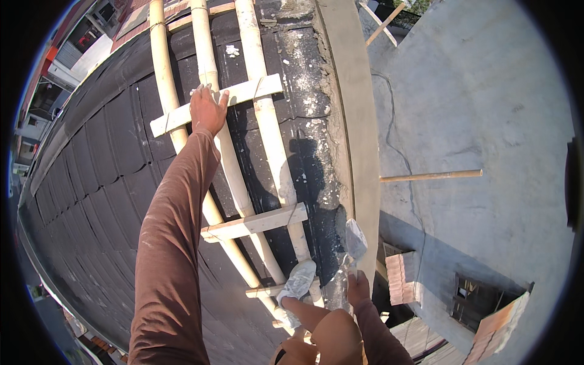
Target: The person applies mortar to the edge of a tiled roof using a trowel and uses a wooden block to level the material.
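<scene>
The left hand (208, 114) has its fingers hooked over a pale flat wooden rung (252, 89), lashed across three long cream bamboo poles (274, 149) above dark ridged roof tiles (115, 143); the right hand (358, 288) clasps a grey metal trowel (356, 240), its blade showing against a smooth grey plastered ledge (363, 134); a grey-white smeared shoe (298, 278) stands by a lower rung.

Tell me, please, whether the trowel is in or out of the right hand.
In: the right hand grips the trowel, whose blade extends beyond it.
</scene>
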Motion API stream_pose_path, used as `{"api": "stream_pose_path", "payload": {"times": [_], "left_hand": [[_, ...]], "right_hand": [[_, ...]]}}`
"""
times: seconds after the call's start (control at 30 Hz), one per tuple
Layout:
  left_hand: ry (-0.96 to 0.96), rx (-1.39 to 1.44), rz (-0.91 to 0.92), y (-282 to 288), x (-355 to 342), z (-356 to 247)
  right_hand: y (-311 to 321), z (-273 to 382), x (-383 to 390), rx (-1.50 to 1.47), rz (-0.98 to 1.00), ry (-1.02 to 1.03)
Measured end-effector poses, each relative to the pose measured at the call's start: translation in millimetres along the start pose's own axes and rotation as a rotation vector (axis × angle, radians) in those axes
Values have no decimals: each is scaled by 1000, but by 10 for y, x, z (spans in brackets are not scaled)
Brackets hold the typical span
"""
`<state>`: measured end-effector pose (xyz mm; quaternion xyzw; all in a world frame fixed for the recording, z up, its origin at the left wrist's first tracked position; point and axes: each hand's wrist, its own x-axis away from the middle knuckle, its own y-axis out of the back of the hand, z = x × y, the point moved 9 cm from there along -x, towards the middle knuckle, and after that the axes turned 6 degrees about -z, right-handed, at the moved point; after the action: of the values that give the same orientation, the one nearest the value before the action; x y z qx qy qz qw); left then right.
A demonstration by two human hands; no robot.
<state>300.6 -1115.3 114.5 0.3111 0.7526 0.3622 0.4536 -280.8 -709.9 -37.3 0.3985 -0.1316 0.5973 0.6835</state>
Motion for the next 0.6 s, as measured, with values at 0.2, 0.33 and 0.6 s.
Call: {"api": "stream_pose_path", "payload": {"times": [0.2,0.33,0.6], "left_hand": [[357,-116,-95,-368,-428,679],[491,-136,-60,-370,-415,641],[461,-175,-77,-393,-395,423]], "right_hand": [[-628,1759,-605,-74,18,174],[-1085,3024,-1351,35,-10,486],[-1615,5333,-2305,218,-385,857]]}}
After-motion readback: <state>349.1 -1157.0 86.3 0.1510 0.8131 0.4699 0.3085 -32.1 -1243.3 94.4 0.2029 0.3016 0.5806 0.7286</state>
